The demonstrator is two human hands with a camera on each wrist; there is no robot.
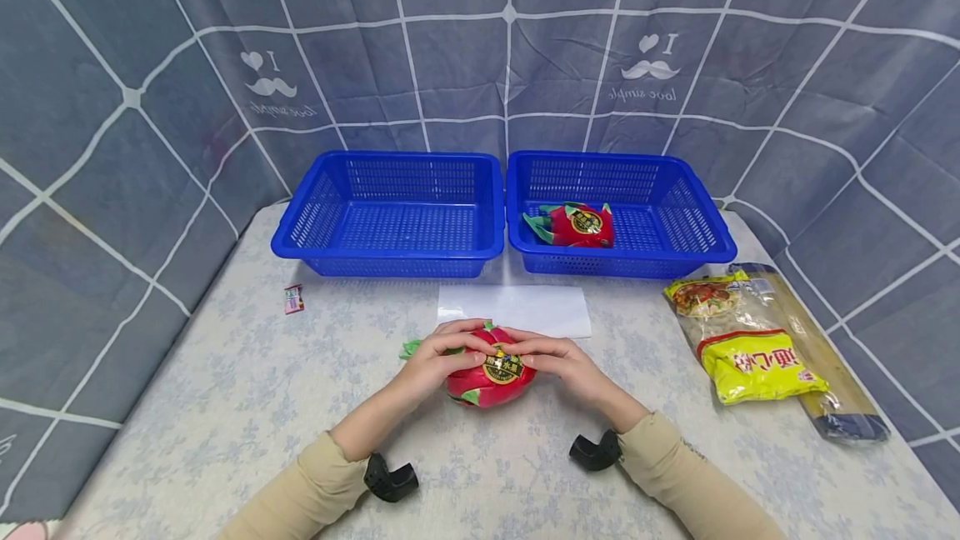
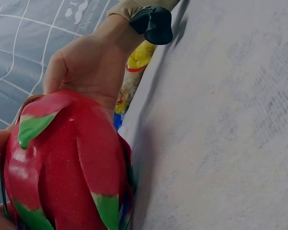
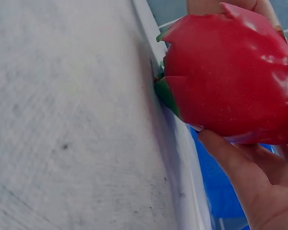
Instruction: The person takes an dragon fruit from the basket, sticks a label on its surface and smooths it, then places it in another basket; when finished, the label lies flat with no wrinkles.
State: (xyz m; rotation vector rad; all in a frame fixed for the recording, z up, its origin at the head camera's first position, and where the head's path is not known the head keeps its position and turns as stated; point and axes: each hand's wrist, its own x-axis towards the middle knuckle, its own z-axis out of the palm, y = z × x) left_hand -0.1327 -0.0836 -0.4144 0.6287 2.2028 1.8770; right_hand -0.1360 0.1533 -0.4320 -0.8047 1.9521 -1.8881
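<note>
Both hands hold a glossy red dragon fruit with green-tipped scales and a black-and-gold label, at the middle of the table. My left hand grips its left side, thumb by the label and fingers over the far side. On the opposite side my right hand grips it, with its fingertips near the label. Close up, the left wrist view shows the fruit with the right palm beyond. Smooth red skin of the fruit fills much of the right wrist view. Its underside is hidden.
Two blue baskets stand at the back: the left basket, and the right basket holding another dragon fruit. A white sheet lies before them. At right are a yellow food bag and a long packet; at left, a small wrapper.
</note>
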